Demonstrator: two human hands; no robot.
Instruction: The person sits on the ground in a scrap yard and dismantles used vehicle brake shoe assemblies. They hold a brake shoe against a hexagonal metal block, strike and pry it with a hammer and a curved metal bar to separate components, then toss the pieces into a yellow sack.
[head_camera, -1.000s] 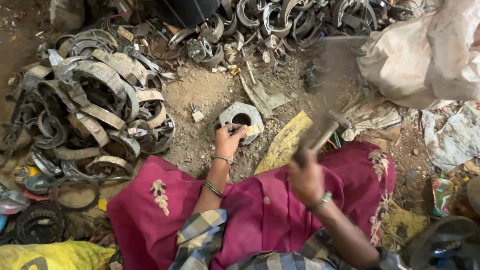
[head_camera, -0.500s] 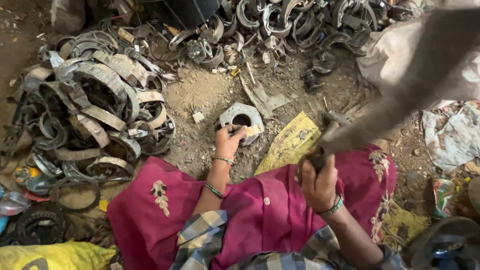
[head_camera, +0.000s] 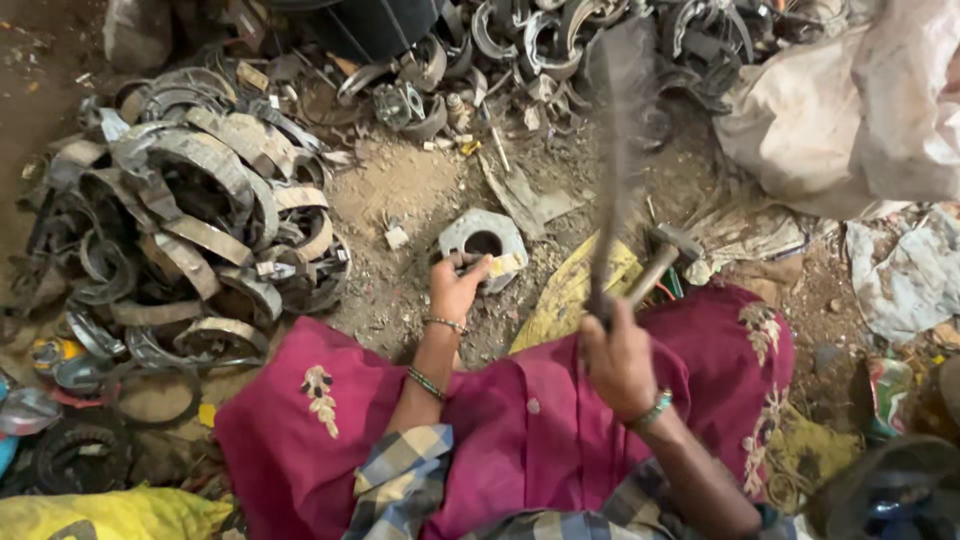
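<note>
My left hand (head_camera: 455, 288) pinches a small metal piece against the near edge of a grey metal block with a round hole (head_camera: 484, 238), which sits on the dirt in front of my magenta-covered lap. My right hand (head_camera: 618, 362) is shut on the handle of a long hammer-like tool (head_camera: 612, 170). The tool points steeply up and away, and its upper part is blurred by motion. A second hammer with a wooden handle (head_camera: 662, 258) lies on the ground just beyond my right hand.
A large heap of curved scrap metal bands and rings (head_camera: 200, 230) lies to the left, with more scrap (head_camera: 520, 50) along the top. A pale sack (head_camera: 850, 110) sits at the upper right, a yellow sheet (head_camera: 570, 290) beside the block, and a yellow bag (head_camera: 110, 515) at the lower left.
The tool in my right hand has swung from slanting up to the right to nearly upright. My left hand has stayed on the piece at the block.
</note>
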